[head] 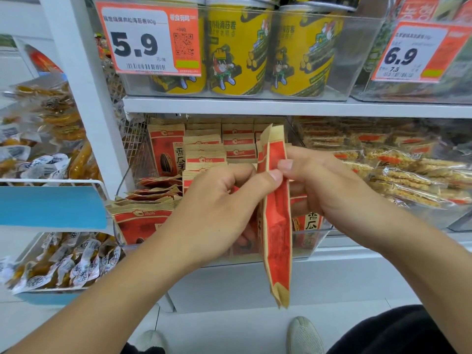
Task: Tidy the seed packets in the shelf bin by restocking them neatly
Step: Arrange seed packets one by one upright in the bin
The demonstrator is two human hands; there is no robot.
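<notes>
A white shelf (255, 106) is seen carrying a clear bin (357, 72) in which yellow tubs (237, 52) are stood upright side by side. On the lower shelf (344, 251) a clear bin (313, 241) of red-and-tan seed packets (204, 152) is set, with a bin of crispy bars (408, 175) just beside it to the right.

You see a bright, even light with only soft shadows. The wide lens bends the white shelf post (84, 98) and stretches things at the edges. The price tag (145, 38) looks a bit fuzzy, and the clear bin front (339, 60) shines with faint glare.
</notes>
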